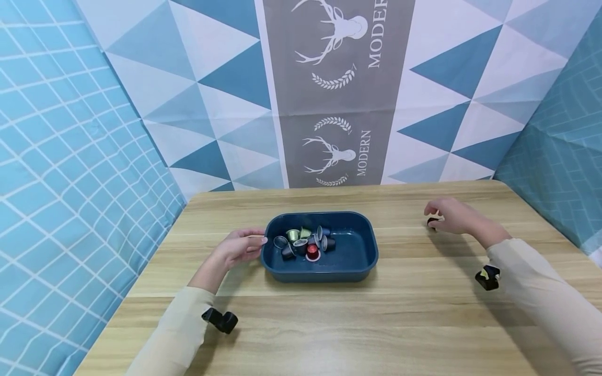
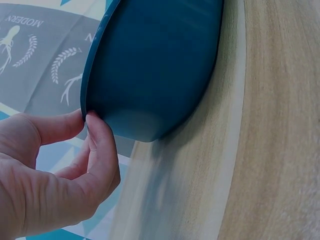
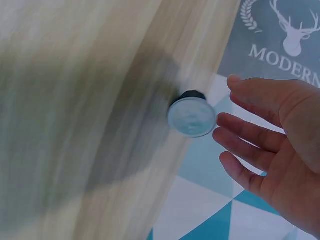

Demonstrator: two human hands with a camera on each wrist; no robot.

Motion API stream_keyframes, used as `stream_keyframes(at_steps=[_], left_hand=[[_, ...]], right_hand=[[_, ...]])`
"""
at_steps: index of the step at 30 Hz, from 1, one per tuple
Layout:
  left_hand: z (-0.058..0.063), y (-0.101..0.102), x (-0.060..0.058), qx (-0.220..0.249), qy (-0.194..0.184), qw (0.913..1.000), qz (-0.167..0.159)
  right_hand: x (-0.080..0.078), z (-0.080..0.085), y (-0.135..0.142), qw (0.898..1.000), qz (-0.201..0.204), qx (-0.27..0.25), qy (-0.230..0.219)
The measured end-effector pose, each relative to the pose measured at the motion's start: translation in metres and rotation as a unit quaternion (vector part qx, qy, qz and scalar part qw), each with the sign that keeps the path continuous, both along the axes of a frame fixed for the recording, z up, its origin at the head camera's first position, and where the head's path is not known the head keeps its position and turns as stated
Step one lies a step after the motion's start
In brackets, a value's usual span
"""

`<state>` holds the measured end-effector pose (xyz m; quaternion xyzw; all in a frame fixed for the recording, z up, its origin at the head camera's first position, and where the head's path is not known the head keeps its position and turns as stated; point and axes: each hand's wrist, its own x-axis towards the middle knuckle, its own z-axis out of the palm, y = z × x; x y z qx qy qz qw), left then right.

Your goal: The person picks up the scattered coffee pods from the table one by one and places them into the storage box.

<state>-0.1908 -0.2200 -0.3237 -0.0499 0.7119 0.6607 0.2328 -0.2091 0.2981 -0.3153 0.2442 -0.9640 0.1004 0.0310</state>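
Observation:
My left hand (image 1: 242, 246) pinches the left rim of a dark blue rectangular tub (image 1: 324, 277); the left wrist view shows thumb and fingertip on that rim. Several coffee capsules lie in the tub's left half, among them a red capsule (image 1: 312, 251), a light green capsule (image 1: 292, 235) and dark ones. Over at the right of the table, my right hand (image 1: 452, 215) hovers by a single black coffee capsule (image 1: 432, 222). In the right wrist view this capsule's pale foil lid (image 3: 191, 118) faces the camera, fingertips beside it, thumb apart from it.
The wooden table (image 1: 301, 324) runs back to a patterned cloth wall (image 1: 226, 94) with deer prints. Blue cloth hangs at the left and right sides. Each sleeve carries a small black wrist device, one on the left (image 1: 220, 319), one on the right (image 1: 487, 278).

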Motion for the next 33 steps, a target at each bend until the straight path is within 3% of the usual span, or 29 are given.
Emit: stream_keyframes(at_steps=[11, 20, 33], left_hand=[[-0.002, 0.0, -0.001, 0.0, -0.009, 0.9999, 0.014], [-0.001, -0.001, -0.003, -0.006, -0.001, 1.0, 0.002], [0.002, 0.0, -0.002, 0.002, -0.005, 0.9999, -0.01]], right_hand=[[-0.005, -0.013, 0.014, 0.999, -0.015, -0.011, -0.029], [-0.009, -0.022, 0.019, 0.999, -0.027, -0.007, -0.041], [-0.01, -0.019, 0.013, 0.999, -0.022, 0.003, -0.046]])
